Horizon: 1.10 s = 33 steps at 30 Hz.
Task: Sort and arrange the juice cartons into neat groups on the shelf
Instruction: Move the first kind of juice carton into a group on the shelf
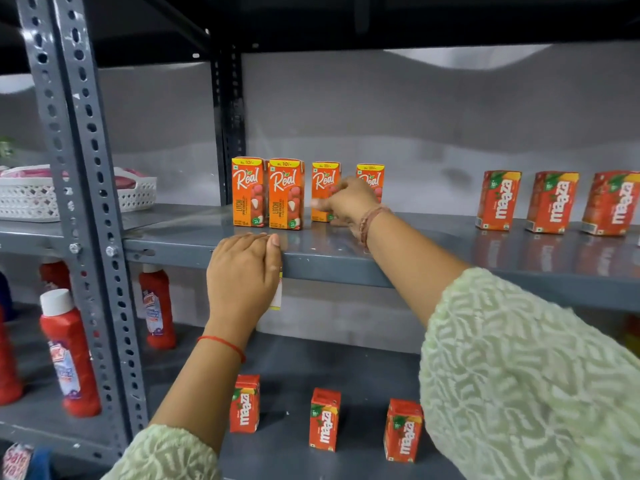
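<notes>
Four orange Real litchi cartons stand upright on the grey upper shelf (450,252): the first (248,192) and second (286,194) touch, the third (321,181) and fourth (373,172) stand apart. My right hand (349,202) reaches between those two, its blurred fingers wrapped on the third carton. My left hand (242,271) curls over the shelf's front edge below the first two. Three red Maaza cartons (552,202) stand spaced out at the right of the same shelf. Another three Maaza cartons (324,419) stand spaced on the lower shelf.
A perforated grey upright post (79,168) divides the shelving at left. Beyond it sit a white lattice basket (31,200) on the upper level and red bottles (71,351) below. A small price tag (277,297) hangs under the shelf edge. The back panel is grey.
</notes>
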### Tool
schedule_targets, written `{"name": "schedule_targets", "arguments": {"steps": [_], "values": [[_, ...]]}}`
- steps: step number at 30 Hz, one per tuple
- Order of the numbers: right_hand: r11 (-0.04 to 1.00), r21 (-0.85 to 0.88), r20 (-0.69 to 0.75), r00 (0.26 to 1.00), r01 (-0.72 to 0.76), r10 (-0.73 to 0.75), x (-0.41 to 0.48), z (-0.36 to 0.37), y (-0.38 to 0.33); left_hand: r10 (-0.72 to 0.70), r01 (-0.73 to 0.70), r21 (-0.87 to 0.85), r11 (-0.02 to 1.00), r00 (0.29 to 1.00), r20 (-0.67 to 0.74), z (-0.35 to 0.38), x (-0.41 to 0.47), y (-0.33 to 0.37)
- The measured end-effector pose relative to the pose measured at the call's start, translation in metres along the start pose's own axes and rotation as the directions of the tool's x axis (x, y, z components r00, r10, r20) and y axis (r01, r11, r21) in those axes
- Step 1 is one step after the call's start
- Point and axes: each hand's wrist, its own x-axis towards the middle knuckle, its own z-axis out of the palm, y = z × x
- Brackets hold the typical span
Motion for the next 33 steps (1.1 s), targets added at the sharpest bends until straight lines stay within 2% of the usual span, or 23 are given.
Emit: {"name": "schedule_targets", "arguments": {"steps": [2,5,9,11,13,18,20,23,24,27,29,33], "values": [[0.987,-0.001,-0.154,0.976,0.158,-0.156,-0.020,-0.031,0.011,-0.024,0.024,-0.019,1.000,0.999,-0.029,0.000,0.000,0.015],[0.922,-0.037,-0.325,0.868,0.385,-0.376,-0.058,-0.084,0.034,0.067,-0.069,-0.064,0.996,0.997,-0.032,0.013,-0.001,0.066],[0.846,-0.192,-0.537,0.668,0.498,-0.515,-0.088,-0.163,0.073,0.128,-0.126,-0.125,0.984,0.992,0.009,0.034,0.000,0.166],[0.812,-0.297,-0.613,0.552,0.503,-0.566,-0.100,-0.209,0.092,0.147,-0.144,-0.155,0.977,0.989,0.004,0.042,-0.001,0.217],[0.783,-0.411,-0.637,0.467,0.466,-0.613,-0.109,-0.257,0.113,0.176,-0.176,-0.194,0.965,0.984,-0.015,0.048,-0.003,0.267],[0.736,-0.623,-0.648,0.351,0.265,-0.676,-0.125,-0.366,0.152,0.259,-0.257,-0.266,0.929,0.965,-0.031,0.058,-0.003,0.377],[0.747,-0.639,-0.679,0.322,0.182,-0.659,-0.128,-0.407,0.162,0.282,-0.278,-0.283,0.918,0.959,-0.028,0.062,-0.001,0.413],[0.841,-0.541,-0.791,0.341,0.000,-0.508,-0.133,-0.468,0.175,0.251,-0.244,-0.256,0.935,0.968,-0.004,0.068,-0.003,0.445],[0.869,-0.490,-0.816,0.388,-0.072,-0.428,-0.135,-0.482,0.178,0.228,-0.223,-0.235,0.946,0.974,-0.008,0.070,-0.004,0.447],[0.900,-0.306,-0.773,0.633,-0.310,-0.044,-0.139,-0.509,0.177,0.183,-0.187,-0.176,0.966,0.982,-0.039,0.075,-0.007,0.448],[0.919,-0.182,-0.683,0.718,-0.349,0.137,-0.137,-0.519,0.175,0.178,-0.183,-0.178,0.967,0.983,-0.047,0.075,-0.008,0.448],[0.943,0.087,-0.499,0.806,-0.320,0.319,-0.130,-0.533,0.167,0.177,-0.187,-0.208,0.960,0.982,-0.064,0.075,-0.009,0.448]]}}
